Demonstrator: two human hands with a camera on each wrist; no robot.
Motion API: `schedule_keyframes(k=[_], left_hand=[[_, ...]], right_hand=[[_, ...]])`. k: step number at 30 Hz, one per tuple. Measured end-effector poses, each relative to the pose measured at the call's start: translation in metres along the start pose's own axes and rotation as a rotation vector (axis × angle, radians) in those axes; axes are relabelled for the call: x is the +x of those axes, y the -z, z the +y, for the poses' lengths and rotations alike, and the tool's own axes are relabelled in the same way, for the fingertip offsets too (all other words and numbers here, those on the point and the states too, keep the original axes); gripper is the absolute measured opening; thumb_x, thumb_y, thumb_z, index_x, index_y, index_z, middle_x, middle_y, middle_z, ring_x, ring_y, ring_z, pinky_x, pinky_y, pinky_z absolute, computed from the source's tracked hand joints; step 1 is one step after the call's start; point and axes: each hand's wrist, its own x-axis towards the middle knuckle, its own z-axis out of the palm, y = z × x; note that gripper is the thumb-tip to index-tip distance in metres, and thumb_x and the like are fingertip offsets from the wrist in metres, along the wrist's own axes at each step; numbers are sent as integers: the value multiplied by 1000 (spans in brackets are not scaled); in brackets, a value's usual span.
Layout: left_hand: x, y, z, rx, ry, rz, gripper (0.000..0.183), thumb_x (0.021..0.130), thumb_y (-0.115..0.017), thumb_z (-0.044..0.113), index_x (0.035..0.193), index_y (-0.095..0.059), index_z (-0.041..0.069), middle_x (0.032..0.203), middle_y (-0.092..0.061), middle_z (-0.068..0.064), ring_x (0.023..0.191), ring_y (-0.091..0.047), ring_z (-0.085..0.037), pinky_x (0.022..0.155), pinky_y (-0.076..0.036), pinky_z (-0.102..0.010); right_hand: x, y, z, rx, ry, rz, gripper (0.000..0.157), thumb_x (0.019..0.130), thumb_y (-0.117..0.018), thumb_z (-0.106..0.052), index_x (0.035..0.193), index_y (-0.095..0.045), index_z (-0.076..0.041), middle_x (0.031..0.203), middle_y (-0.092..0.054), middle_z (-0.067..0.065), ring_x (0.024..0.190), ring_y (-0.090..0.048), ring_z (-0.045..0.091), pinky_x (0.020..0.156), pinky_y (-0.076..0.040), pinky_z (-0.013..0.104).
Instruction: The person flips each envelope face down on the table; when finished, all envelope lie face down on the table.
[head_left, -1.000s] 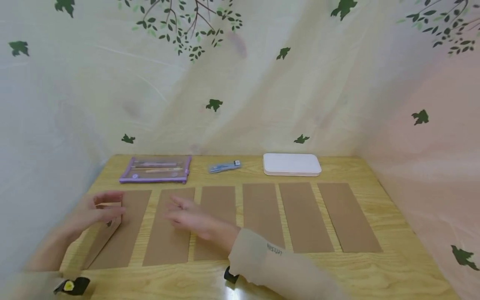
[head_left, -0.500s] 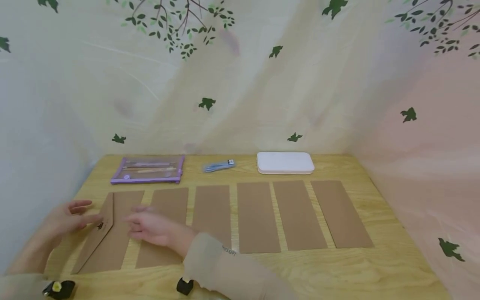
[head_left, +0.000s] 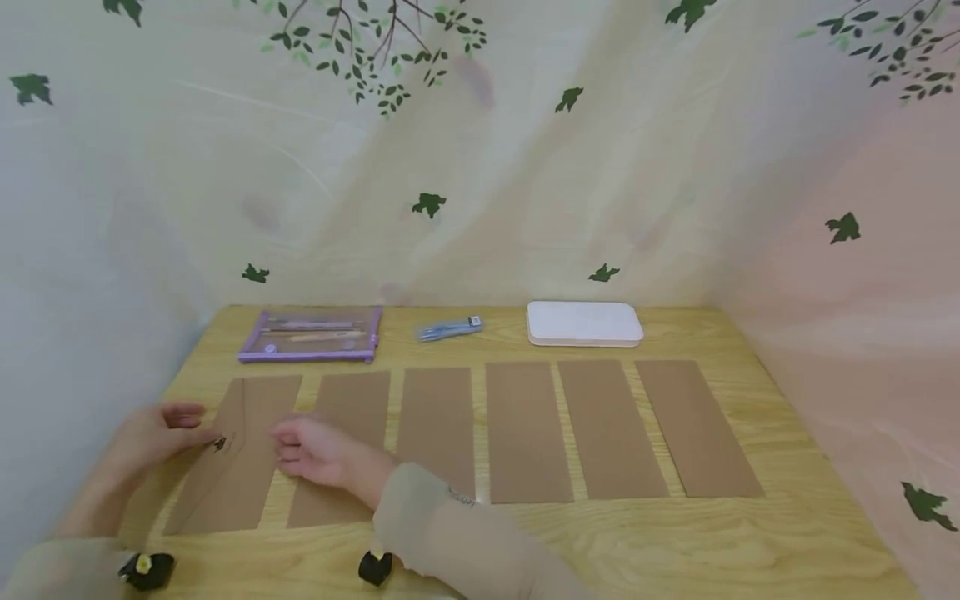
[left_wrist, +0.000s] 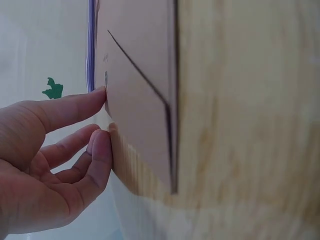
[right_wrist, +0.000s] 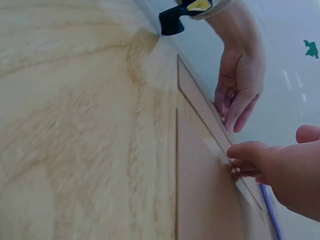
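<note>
A brown paper envelope (head_left: 258,450) with a pointed flap lies at the left end of a row on the table. The flap (left_wrist: 137,100) is folded over its left part and bears a small dark print. My left hand (head_left: 157,433) is at the envelope's left edge, thumb (left_wrist: 95,102) touching the flap beside the print, the other fingers bent just off the edge. My right hand (head_left: 318,450) hovers at its right edge with loosely bent fingers (right_wrist: 245,152), partly over the second brown envelope (head_left: 352,400). Nothing shows in its grip.
Several more flat brown paper rectangles (head_left: 528,433) continue the row to the right, with narrow gaps of wooden table (head_left: 600,550). Behind them are a purple-edged clear pencil pouch (head_left: 311,358), a small packet of blue pens (head_left: 450,329) and a white case (head_left: 585,323). Printed cloth hangs around.
My left hand has drawn back from the top of the flap to the envelope's left edge. My right hand has moved left from the second envelope. The flap now lies flatter.
</note>
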Motion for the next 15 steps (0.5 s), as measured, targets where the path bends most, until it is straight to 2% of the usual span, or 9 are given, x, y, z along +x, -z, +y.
schedule_keyframes(k=[3,5,7,8,10,11,12,13,15], left_hand=[[2,-3,3,10,7,7,72,86,-84,31,127,-54,-21,113,-66,-34,88,-65,-17,65,-46,-12],[3,-4,4,11,16,9,72,86,-84,31,127,-54,-21,114,-65,-35,92,-66,-26,64,-46,-12],[3,-5,5,11,21,10,71,86,-84,30,126,-54,-21,114,-65,-35,95,-66,-34,64,-46,-13],[2,-5,5,11,22,12,70,86,-84,30,125,-55,-21,112,-66,-34,94,-66,-33,64,-46,-13],[1,-5,5,2,20,18,69,85,-85,29,122,-57,-21,106,-68,-31,87,-65,-20,63,-46,-13],[1,-6,5,-4,16,19,67,85,-85,28,122,-57,-21,104,-69,-30,86,-65,-19,63,-46,-13],[0,-6,5,-7,14,19,65,85,-84,27,121,-58,-21,102,-70,-29,83,-63,-11,63,-47,-13],[0,-6,5,-15,11,19,64,85,-84,25,120,-58,-21,100,-71,-28,80,-61,-5,63,-47,-13],[-1,-5,4,-24,10,10,61,86,-83,23,119,-58,-22,98,-72,-26,76,-57,3,63,-47,-13]], right_hand=[[-5,1,-5,18,-11,3,37,96,-50,4,132,-40,8,159,-8,41,147,-5,55,120,-11,62],[-7,2,-7,29,-18,-1,43,96,-50,4,137,-37,11,159,-7,41,147,-4,55,120,-10,62],[-8,3,-7,32,-28,-17,30,97,-49,2,126,-41,8,159,-11,39,148,-10,52,120,-11,62],[-8,4,-6,31,-31,-21,33,97,-49,2,129,-41,8,159,-12,39,148,-12,51,120,-11,62],[-7,5,-4,24,-39,-33,30,97,-49,1,126,-42,9,158,-20,34,146,-21,46,120,-12,61],[-6,5,-3,20,-43,-39,22,98,-49,1,119,-44,5,158,-22,33,146,-23,45,120,-13,61],[-6,5,-2,15,-45,-46,14,98,-48,0,111,-44,2,158,-23,31,145,-25,42,121,-13,60],[-6,5,-1,13,-45,-46,18,98,-48,0,116,-44,2,159,-21,33,147,-22,45,120,-13,61],[-5,5,0,17,-49,-44,13,98,-49,0,111,-46,0,159,-22,33,148,-21,46,120,-12,61]])
